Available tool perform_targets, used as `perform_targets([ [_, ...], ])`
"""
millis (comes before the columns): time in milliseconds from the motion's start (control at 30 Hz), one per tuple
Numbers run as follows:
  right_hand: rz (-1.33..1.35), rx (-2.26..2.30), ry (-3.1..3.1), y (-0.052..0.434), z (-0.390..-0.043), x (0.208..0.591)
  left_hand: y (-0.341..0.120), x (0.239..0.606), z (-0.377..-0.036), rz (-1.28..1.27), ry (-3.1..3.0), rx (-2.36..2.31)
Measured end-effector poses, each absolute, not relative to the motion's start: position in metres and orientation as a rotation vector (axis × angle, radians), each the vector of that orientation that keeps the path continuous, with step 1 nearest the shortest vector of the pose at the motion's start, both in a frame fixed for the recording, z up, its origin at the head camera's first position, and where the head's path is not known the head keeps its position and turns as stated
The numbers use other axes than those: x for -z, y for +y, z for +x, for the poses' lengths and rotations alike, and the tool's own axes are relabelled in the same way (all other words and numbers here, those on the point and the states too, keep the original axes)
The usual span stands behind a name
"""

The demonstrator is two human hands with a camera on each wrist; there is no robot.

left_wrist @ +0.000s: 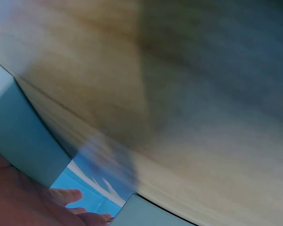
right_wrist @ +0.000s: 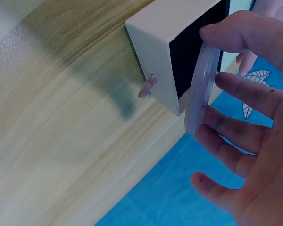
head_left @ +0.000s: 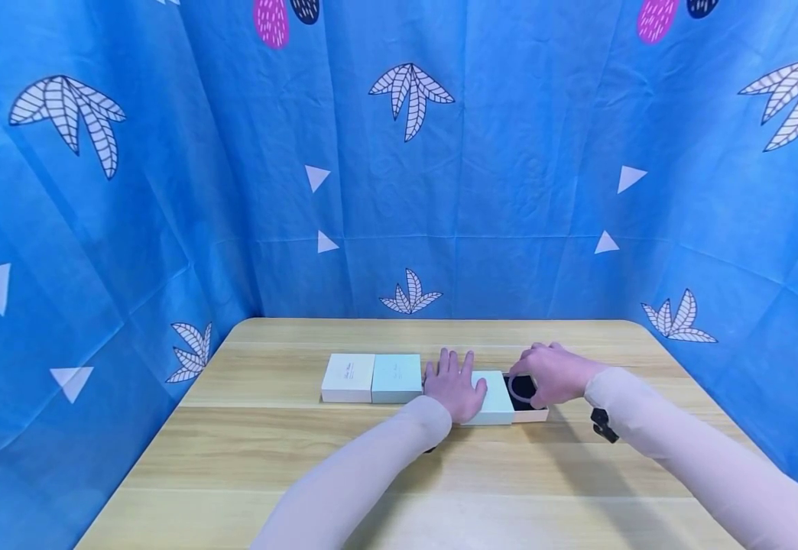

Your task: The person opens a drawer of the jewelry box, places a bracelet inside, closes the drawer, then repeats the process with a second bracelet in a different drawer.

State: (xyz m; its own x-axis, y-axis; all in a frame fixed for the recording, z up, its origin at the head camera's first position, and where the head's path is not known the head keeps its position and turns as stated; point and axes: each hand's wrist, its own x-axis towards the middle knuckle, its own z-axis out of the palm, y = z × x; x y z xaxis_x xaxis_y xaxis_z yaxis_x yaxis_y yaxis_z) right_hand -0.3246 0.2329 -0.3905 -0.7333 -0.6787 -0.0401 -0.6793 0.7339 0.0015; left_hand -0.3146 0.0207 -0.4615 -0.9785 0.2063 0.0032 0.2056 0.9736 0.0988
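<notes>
In the head view my right hand [head_left: 556, 373] pinches a pale translucent bangle [right_wrist: 202, 87] between thumb and fingers, over the pulled-out drawer of a small gift box. That drawer [head_left: 530, 416] is pale pink outside with a black lining [right_wrist: 186, 61], and a short ribbon tab [right_wrist: 147, 86] sticks out of its end. Its mint-green sleeve [head_left: 491, 393] lies just left of it. My left hand [head_left: 455, 388] rests beside and partly on this sleeve, fingers spread and straight, thumb over its top. Whatever lies beneath the left palm is hidden.
Left of my left hand, a white box [head_left: 348, 378] and a mint-green box [head_left: 397, 378] stand side by side, lids down on the wooden table [head_left: 261, 451]. A blue patterned curtain [head_left: 509, 168] closes off the back and both sides.
</notes>
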Motion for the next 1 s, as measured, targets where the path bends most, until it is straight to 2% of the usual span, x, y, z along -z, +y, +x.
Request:
perform_targets([
  [1000,-1.249,-0.003,2.899,0.220,-0.324,0.399,0.022,0.463,-0.317,0.284,3.097,-0.116],
])
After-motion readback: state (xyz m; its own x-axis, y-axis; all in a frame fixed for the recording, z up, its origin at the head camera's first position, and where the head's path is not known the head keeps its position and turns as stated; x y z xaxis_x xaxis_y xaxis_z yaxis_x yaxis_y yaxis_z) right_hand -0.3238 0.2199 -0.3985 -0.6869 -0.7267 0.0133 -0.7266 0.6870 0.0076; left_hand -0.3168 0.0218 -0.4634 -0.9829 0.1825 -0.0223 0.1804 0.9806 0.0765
